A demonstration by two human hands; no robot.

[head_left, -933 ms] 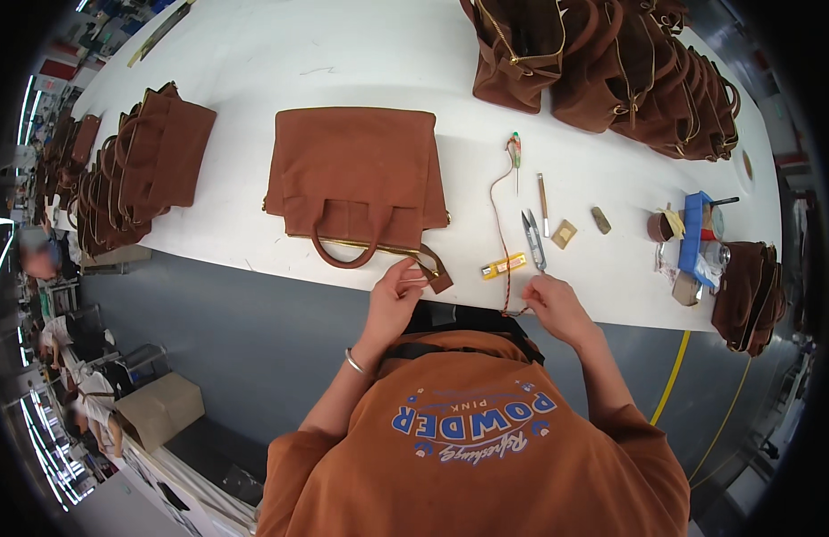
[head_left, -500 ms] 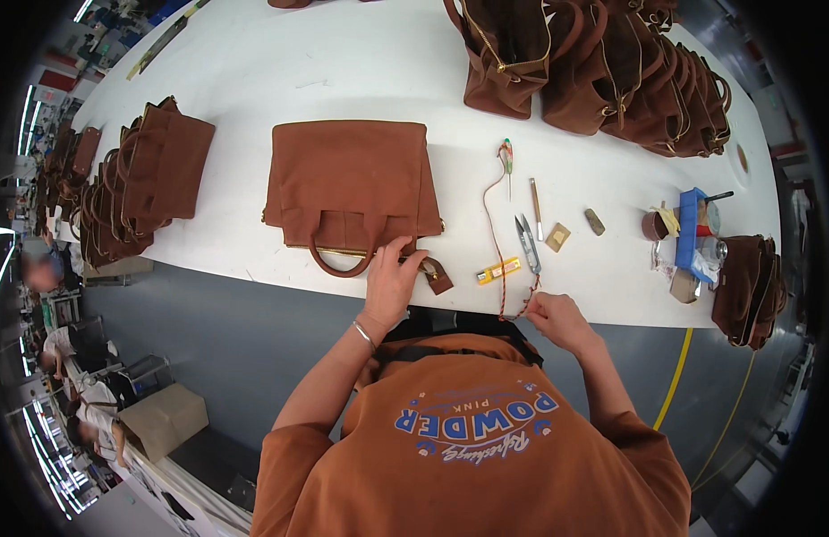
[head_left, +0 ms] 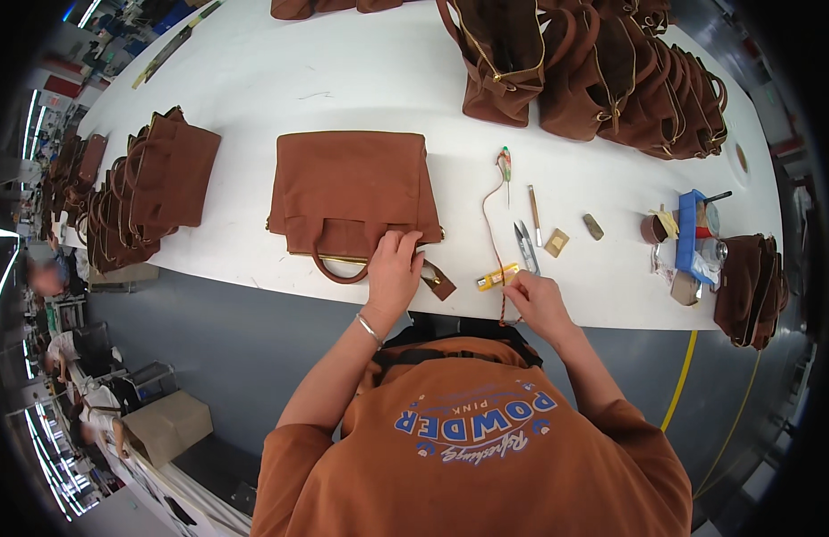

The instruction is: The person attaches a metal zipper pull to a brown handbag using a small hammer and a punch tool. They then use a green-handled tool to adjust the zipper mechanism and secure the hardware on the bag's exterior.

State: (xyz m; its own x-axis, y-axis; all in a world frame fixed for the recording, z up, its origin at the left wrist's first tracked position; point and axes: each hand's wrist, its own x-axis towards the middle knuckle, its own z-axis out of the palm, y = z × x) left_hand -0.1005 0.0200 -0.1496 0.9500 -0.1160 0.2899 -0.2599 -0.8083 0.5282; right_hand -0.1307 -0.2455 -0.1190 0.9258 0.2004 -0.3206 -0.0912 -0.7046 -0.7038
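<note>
A brown leather handbag (head_left: 352, 174) lies flat before me, its handles and gold zip toward my body. Curled over its near right edge, beside a handle base, my left hand (head_left: 395, 273) grips the bag. A brown leather tab (head_left: 442, 285) sticks out past those fingers. My right hand (head_left: 544, 304) is pinched closed by the end of a yellow lighter (head_left: 490, 278); its fingertips hide whatever they hold. A thin reddish cord (head_left: 491, 228) runs from a green-handled awl (head_left: 506, 166) down past the lighter. Small scissors (head_left: 526, 246) lie just beyond my right hand.
A pencil-like stick (head_left: 534, 215), a tan square (head_left: 556, 242) and a dark stone-like block (head_left: 592, 226) lie to the right. Past them stands a blue bin (head_left: 690, 228). Brown bags cluster at the left (head_left: 168, 179), far right (head_left: 495, 89) and right edge (head_left: 745, 286).
My right hand has moved left and slightly away from me, from the cord's looped end to the lighter. My left hand stays at the bag, and the tab has swung a little to the right.
</note>
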